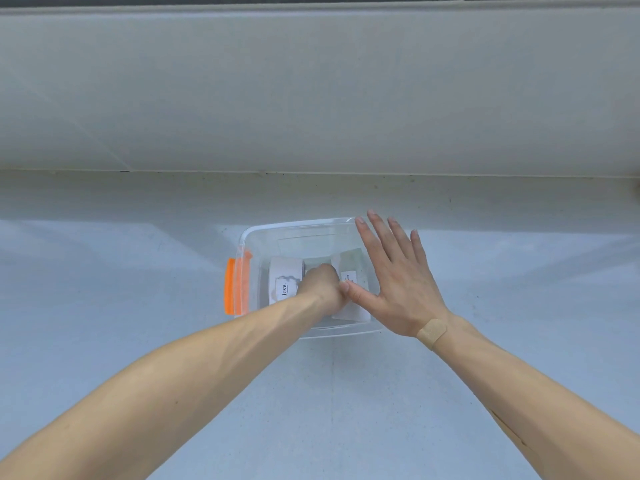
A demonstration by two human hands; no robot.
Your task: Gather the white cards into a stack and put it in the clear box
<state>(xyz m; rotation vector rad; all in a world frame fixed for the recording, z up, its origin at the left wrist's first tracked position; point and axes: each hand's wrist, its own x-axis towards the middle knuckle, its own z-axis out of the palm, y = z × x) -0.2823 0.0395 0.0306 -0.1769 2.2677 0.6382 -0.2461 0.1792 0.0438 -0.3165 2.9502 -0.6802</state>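
Note:
The clear box (298, 228) with an orange latch (230, 287) on its left side stands on the pale surface. White cards lie inside it: one printed "love." (284, 284) at the left, another (350, 276) at the right. My left hand (320, 282) reaches down into the box between them, knuckles up, with its fingers hidden underneath. My right hand (398, 282) is flat with fingers spread, hovering over the box's right side and hiding that rim. Its thumb touches my left wrist. A beige plaster sits on my right wrist.
The box rests on a light grey-blue surface (138, 306). Behind it a pale ledge or wall (311, 98) runs the full width, and a seam marks where they meet.

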